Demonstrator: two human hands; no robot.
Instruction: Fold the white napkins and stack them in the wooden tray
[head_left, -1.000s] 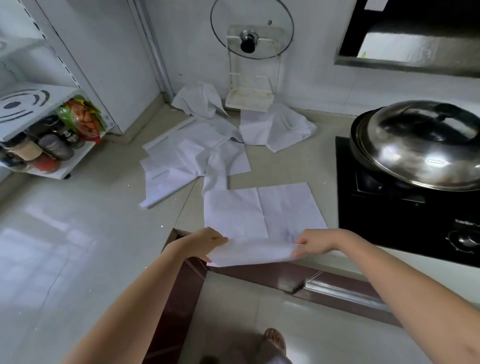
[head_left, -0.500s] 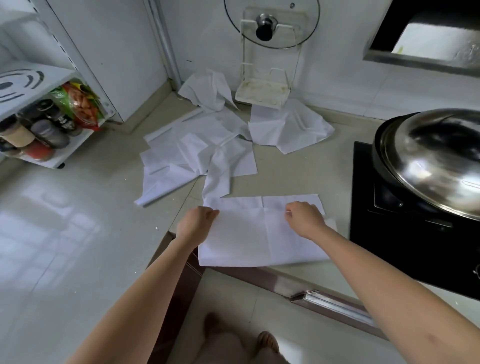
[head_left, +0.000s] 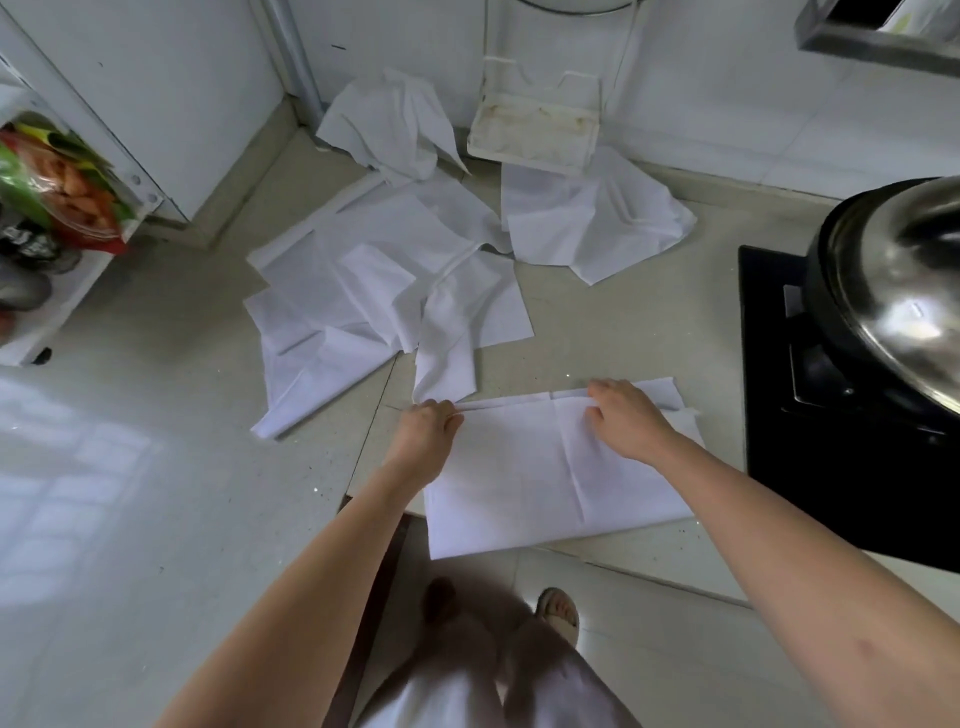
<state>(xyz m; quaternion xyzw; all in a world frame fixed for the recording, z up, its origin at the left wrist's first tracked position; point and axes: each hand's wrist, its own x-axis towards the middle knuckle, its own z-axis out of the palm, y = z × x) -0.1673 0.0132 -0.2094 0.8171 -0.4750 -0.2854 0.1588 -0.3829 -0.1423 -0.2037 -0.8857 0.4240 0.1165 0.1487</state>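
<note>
Your left hand (head_left: 426, 431) pinches the far left corner of the folded napkin (head_left: 545, 483) on the near table (head_left: 597, 332) edge, its fingers curled under and hidden, while your right hand (head_left: 626, 418) rests on the far edge with fingers bent; whether they grip it is unclear. Beyond lie the loose napkins (head_left: 374, 291), and at far left a snack bag (head_left: 57, 187) is cut off, its printing unreadable.

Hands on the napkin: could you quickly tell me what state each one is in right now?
Left hand: fingers curled, pinching the folded napkin at its far left edge.
Right hand: fingers bent, pressing the napkin's far edge; a grip cannot be told.
</note>
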